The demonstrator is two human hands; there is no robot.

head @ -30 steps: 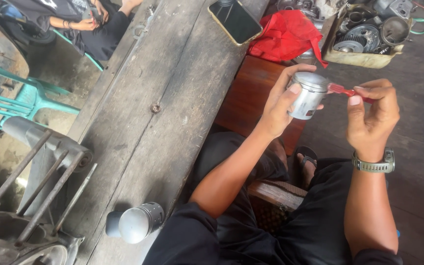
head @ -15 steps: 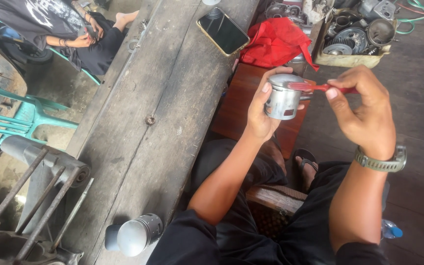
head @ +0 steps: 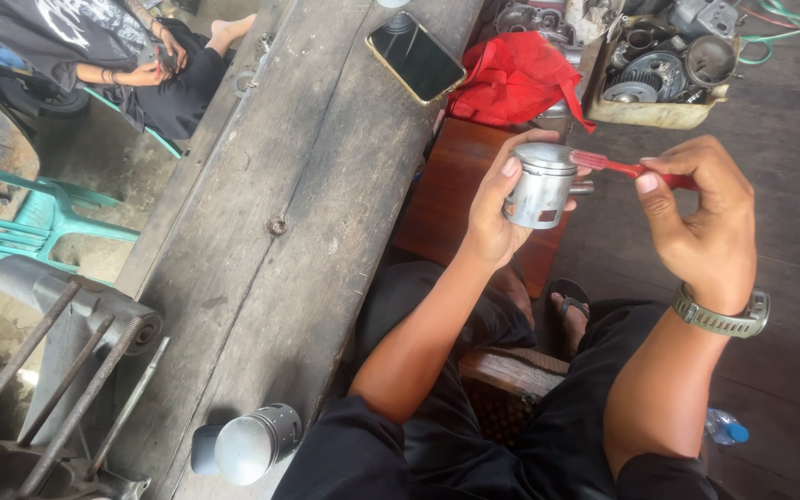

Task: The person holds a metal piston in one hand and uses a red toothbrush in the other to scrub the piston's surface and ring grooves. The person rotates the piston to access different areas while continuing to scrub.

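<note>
- A phone (head: pixel 416 57) lies flat on the wooden tabletop (head: pixel 261 213), near its far right edge; its rectangular screen is dark and unlit, framed by a pale gold rim.
- A shallow, grimy beige box (head: pixel 652 112) of metal parts sits well right of the phone.

Left hand (head: pixel 493 222): a silver metal cylindrical piston (head: pixel 539 185) is gripped around its skirt, crown tilted toward 1 o'clock.
Right hand (head: pixel 701 218): a red plastic toothbrush (head: pixel 627 168) is pinched, its bristled head laid against the piston's crown edge.
Bench: a grey weathered wooden plank bench (head: pixel 298 167) is seen at 9 o'clock of the piston; a black flat phone (head: pixel 416 57) lies on it at 11 o'clock.
Second piston: a silver metal piston (head: pixel 252 443) is laid on its side at 7 o'clock.
</note>
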